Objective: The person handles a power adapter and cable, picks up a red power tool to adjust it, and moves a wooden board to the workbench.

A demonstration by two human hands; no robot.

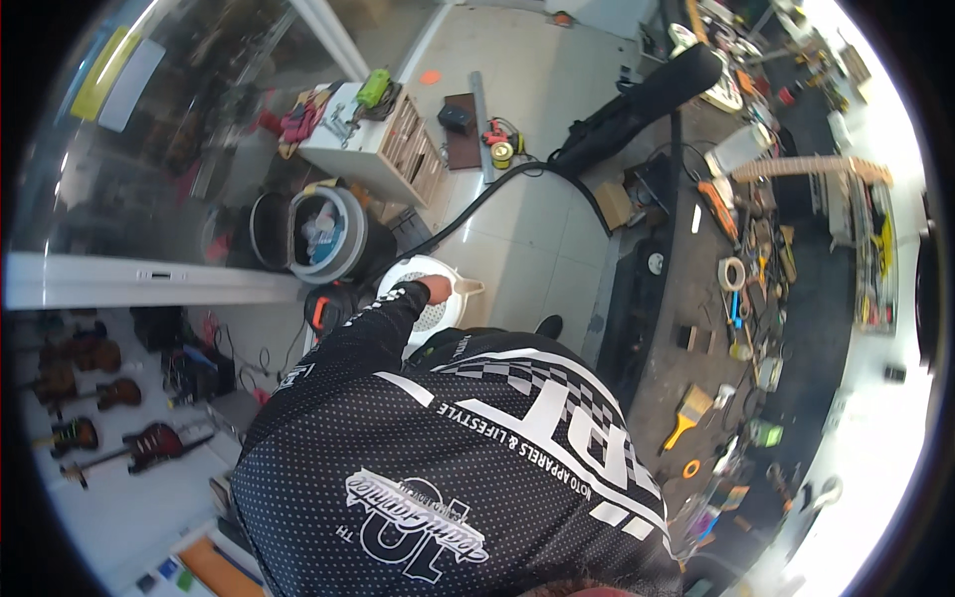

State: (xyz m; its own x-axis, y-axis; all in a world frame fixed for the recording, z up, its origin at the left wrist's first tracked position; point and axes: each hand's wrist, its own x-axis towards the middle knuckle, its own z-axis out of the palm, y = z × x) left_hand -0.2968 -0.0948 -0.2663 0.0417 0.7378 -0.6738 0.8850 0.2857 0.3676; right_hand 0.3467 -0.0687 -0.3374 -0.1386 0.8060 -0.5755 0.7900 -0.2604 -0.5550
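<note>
My left arm, in a black patterned sleeve, reaches down to a white plastic stool (431,316) with a perforated round top. My left hand (436,289) is closed at the stool's upper right part, its fingertips partly hidden. One splayed leg of the stool shows just right of the hand. My right hand is out of sight. The front of my black and white jersey (477,438) fills the lower middle.
A lidded bin (333,244) stands left of the stool. Behind it are a drawer cabinet (363,144) and a black hose (507,179) across the tiled floor. A black instrument bag (647,104) leans on the cluttered workbench (652,368) at right. Guitars (154,446) are at far left.
</note>
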